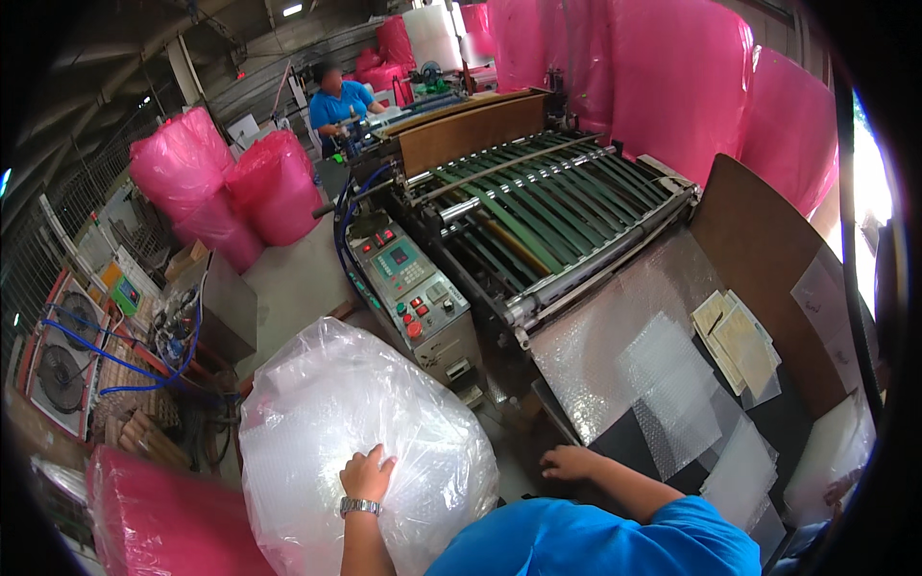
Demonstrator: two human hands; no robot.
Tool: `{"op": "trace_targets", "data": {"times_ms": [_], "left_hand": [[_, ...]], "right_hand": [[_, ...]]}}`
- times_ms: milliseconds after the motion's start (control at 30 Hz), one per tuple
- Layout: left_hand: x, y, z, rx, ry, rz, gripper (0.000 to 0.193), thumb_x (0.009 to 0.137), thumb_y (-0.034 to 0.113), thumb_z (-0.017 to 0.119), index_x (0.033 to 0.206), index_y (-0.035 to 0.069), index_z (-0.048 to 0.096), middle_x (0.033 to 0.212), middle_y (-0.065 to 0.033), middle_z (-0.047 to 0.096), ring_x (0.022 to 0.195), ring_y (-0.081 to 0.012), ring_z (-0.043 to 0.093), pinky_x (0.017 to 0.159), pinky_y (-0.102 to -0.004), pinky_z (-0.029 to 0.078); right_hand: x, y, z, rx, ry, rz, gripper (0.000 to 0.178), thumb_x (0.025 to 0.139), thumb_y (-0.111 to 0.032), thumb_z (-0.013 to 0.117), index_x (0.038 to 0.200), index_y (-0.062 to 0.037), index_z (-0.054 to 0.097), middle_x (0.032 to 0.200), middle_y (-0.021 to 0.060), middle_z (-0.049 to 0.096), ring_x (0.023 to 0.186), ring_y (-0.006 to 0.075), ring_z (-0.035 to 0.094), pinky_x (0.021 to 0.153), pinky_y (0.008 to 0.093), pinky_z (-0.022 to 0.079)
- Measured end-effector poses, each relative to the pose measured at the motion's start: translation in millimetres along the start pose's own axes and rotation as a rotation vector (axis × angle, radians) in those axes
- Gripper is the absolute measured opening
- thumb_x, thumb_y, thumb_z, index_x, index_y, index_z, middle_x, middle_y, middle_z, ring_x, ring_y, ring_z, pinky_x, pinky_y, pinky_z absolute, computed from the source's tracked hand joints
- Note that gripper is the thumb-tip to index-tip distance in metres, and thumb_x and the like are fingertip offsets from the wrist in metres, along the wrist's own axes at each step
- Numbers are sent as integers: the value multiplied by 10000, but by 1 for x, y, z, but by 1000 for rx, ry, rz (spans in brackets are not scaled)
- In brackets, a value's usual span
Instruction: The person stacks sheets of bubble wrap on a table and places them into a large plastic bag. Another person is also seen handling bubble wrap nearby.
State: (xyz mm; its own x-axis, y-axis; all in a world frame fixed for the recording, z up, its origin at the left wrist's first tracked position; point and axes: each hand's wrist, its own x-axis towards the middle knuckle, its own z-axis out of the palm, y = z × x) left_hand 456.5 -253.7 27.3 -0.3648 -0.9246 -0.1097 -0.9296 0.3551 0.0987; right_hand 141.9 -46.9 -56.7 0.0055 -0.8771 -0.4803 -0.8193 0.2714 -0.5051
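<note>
A big roll of clear bubble wrap (423, 422), covered in wrinkled transparent film, stands right in front of me. My left hand (367, 472), with a metal watch at the wrist, rests on top of it; thumb and forefinger are apart. To the right of the roll, my right hand (569, 463) hangs loosely in the air near the edge of a worktable, fingers slightly bent and nothing visible in them. Bubble wrap sheets (672, 384) lie loosely on that table, with a smaller stack of clear bubble pieces (740, 468) closer to me.
Beyond the roll stands a machine with green belts (538, 211) and a control panel (403, 278). Pink rolls (682, 77) line the back right; more pink rolls (274, 182) stand left. A pink roll (173, 518) sits lower left. A person in blue (341, 101) works behind the machine.
</note>
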Motion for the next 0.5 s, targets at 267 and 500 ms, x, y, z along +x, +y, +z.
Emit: {"op": "trace_targets", "data": {"times_ms": [267,500], "left_hand": [[6,25,28,-94,-23,-15,213,769,173,498,960,93,549,878,-172,589,796,-335,563,684,-410,442],[-20,107,-91,-137,394,72,413,797,106,458,1195,25,384,1112,-213,485,1010,-342,473,862,-382,362]], "right_hand": [[-64,96,31,275,1,130,391,741,-292,553,1055,-62,519,987,205,544,932,343,518,796,427,408],[-163,158,37,539,564,510,372,753,-253,543,1081,-85,496,1029,173,497,957,318,495,821,389,397]]}}
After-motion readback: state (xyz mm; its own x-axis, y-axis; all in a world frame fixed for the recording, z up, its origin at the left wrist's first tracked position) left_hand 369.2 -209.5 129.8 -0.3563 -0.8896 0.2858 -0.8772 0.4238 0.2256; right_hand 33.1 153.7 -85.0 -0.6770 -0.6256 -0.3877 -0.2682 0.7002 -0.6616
